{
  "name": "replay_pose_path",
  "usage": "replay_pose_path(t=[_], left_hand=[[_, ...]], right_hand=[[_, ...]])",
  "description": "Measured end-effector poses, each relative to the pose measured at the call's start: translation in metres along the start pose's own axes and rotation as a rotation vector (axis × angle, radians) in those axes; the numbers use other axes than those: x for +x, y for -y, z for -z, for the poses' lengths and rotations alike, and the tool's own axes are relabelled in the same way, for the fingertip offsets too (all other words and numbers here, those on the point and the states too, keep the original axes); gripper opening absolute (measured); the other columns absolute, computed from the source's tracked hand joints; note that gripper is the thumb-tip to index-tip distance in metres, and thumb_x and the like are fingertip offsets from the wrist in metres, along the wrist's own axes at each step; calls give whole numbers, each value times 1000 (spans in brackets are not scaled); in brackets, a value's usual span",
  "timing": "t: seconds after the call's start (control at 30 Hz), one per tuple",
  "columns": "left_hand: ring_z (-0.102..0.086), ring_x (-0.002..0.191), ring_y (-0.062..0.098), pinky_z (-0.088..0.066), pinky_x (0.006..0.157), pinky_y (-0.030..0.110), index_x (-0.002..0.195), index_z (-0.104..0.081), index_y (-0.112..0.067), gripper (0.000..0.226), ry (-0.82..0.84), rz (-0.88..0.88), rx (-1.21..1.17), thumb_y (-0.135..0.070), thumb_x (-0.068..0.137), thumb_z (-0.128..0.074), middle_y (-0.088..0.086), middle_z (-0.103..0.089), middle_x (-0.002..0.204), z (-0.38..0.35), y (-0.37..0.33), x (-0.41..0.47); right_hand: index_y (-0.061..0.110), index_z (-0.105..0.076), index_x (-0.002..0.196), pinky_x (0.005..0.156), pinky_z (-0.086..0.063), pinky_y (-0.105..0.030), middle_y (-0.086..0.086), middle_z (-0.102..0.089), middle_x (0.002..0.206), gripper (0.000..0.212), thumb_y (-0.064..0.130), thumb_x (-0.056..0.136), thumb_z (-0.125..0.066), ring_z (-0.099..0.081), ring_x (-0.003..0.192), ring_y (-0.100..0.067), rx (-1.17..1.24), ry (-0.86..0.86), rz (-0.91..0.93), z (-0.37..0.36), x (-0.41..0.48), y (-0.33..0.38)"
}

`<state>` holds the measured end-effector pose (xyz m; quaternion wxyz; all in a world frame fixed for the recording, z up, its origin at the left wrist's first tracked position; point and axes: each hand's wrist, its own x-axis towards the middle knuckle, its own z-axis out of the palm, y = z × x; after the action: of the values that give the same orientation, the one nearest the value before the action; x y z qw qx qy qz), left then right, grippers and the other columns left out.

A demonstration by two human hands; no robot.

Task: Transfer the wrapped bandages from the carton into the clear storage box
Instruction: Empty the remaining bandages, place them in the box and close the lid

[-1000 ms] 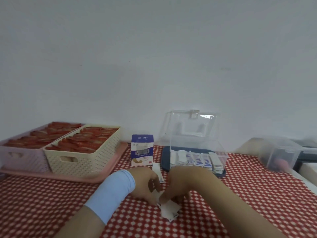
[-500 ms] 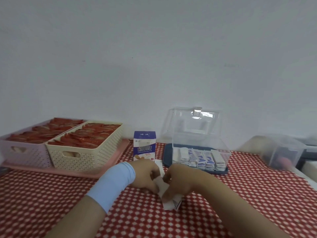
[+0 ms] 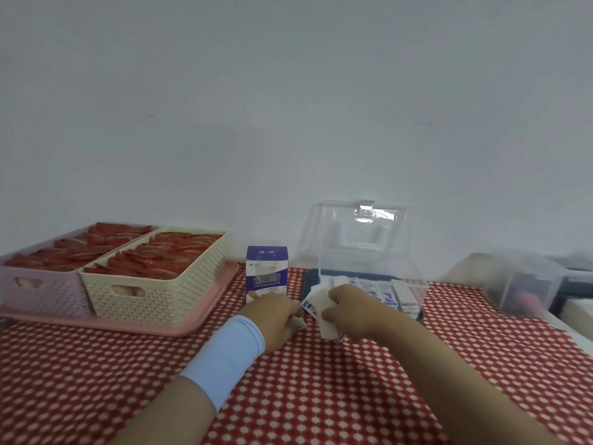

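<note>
Bandages [image 3: 316, 298], flat paper-wrapped slips, pinched in right hand [image 3: 349, 311] grip; left hand [image 3: 274, 314] grip: cannot tell.

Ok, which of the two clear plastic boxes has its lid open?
The clear storage box just behind the right hand: its lid stands raised toward the wall, wrapped bandages inside. The frosted box at far right shows no raised lid.

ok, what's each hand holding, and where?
Right hand grips a stack of wrapped bandages across its middle, ends sticking out. Left hand: white scrap at its fingertips; can't tell if held.
</note>
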<state>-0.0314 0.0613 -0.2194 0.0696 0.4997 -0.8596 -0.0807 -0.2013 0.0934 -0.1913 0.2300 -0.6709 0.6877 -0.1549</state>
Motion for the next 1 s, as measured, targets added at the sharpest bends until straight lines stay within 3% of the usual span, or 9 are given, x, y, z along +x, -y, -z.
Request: replay_pose_path(t=[0.07, 0.17, 0.27, 0.37, 0.57, 0.7, 0.8, 0.9, 1.0], left_hand=[[-61, 108, 19, -49, 95, 31, 124, -67, -22, 30, -67, -30, 37, -27, 101, -49, 1, -67, 121, 1, -3, -3], [-63, 88, 20, -48, 75, 29, 92, -69, -16, 21, -206, 33, -127, -26, 98, -52, -2, -68, 92, 2, 2, -4], [-67, 69, 15, -50, 63, 24, 91, -69, -15, 18, -308, 103, -472, -18, 95, -51, -1, -71, 84, 19, 2, -7], [-65, 51, 1, -49, 50, 13, 106, -70, -14, 20, -252, 109, -890, -13, 101, -51, 3, -74, 88, 33, -6, -14], [-72, 77, 17, -57, 63, 24, 116, -69, -9, 22, -251, 130, -1280, -17, 100, -55, 10, -77, 98, 30, -7, -7], [-69, 82, 20, -54, 62, 25, 111, -69, -8, 22, -282, 99, -1484, -22, 98, -60, 12, -75, 100, 31, -6, -4], [-60, 87, 25, -49, 73, 31, 104, -71, -14, 25, -308, 38, -1409, -34, 89, -69, 6, -73, 98, 31, -3, -5], [-68, 105, 25, -50, 99, 41, 108, -71, -19, 29, -232, -28, -1291, -34, 82, -75, 2, -75, 110, 28, 0, -6], [-68, 111, 20, -49, 101, 39, 116, -70, -17, 35, -151, -72, -1298, -29, 83, -75, 1, -74, 116, 30, -4, -10]], right_hand=[[15, -62, 101, 53, -48, -21, -1, -62, 94, 7, 20, 98, -57, -60, 72, -11, 64, -41, 22, 2, 0, -1], [11, -68, 83, 61, -47, -21, -6, -66, 80, 16, 21, 94, -65, -60, 70, -11, 196, -135, 92, 7, -3, -1], [13, -75, 108, 71, -50, -20, -3, -74, 102, 20, 23, 92, -70, -67, 89, -11, 388, -163, 151, 13, -8, 4], [19, -71, 119, 70, -44, -16, 9, -69, 105, 27, 27, 93, -68, -62, 91, -1, 442, -173, 167, 14, -9, 6], [21, -73, 118, 72, -58, -23, 5, -75, 111, 28, 18, 90, -72, -70, 92, -7, 643, -200, 166, 10, -8, 6], [18, -73, 120, 78, -62, -32, 1, -76, 109, 26, 14, 95, -65, -74, 96, -18, 851, -36, 198, 13, -11, 5], [9, -73, 118, 78, -58, -31, -7, -76, 108, 23, 13, 98, -61, -73, 94, -21, 1035, 125, 192, 16, -13, 5], [3, -71, 119, 75, -57, -30, -11, -74, 103, 26, 15, 100, -58, -70, 88, -20, 1097, 233, 164, 18, -13, 6], [1, -67, 123, 68, -56, -29, -10, -72, 96, 28, 13, 101, -55, -68, 80, -17, 1151, 340, 137, 17, -16, 8]])
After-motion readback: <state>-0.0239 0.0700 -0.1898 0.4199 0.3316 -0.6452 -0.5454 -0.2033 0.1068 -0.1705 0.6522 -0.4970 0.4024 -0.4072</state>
